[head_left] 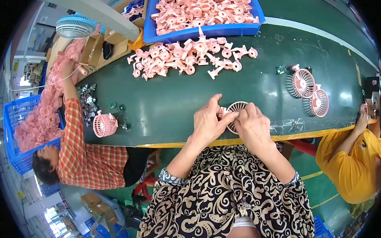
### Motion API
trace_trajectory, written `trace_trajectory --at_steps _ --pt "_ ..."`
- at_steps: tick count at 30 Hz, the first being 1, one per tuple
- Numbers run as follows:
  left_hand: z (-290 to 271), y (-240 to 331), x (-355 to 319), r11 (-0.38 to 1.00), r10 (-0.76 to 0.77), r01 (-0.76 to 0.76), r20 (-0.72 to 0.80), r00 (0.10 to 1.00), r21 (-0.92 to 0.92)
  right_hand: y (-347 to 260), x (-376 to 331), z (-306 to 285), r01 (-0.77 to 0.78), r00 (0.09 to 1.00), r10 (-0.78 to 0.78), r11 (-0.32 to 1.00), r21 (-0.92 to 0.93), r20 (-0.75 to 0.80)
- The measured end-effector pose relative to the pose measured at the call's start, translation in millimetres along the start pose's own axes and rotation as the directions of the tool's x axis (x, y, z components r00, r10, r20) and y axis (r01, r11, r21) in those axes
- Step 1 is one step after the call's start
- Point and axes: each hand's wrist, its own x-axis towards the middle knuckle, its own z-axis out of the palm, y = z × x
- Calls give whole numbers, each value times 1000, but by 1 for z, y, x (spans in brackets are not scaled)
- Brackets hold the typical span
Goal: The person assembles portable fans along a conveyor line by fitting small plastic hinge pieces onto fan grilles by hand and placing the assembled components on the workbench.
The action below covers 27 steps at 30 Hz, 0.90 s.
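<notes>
Grasping a pink fan [236, 106] between them, the left hand [208, 121] and right hand [254, 127] work above the near edge of the table [165, 107]; it seems unfinished, two assembled-looking fans [303, 83] lie rightward, many loose parts [171, 59] remain beyond.

Light-blue fan [72, 28] upper left, cardboard boxes [95, 202] lower left, yellow-shirted co-worker [347, 164] at far right.
</notes>
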Motion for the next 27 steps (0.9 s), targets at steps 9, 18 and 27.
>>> trace_trajectory --at_steps 9,18,27 --pt "-3 4 0 998 -65 66 23 998 -18 -2 0 -2 0 1000 2 999 47 -26" --pt "-4 -3 0 996 37 -38 -10 999 -81 1 2 -1 11 996 1 990 137 -87" --pt "-19 -1 3 984 23 3 144 989 -176 0 1 0 51 991 -33 989 139 -129"
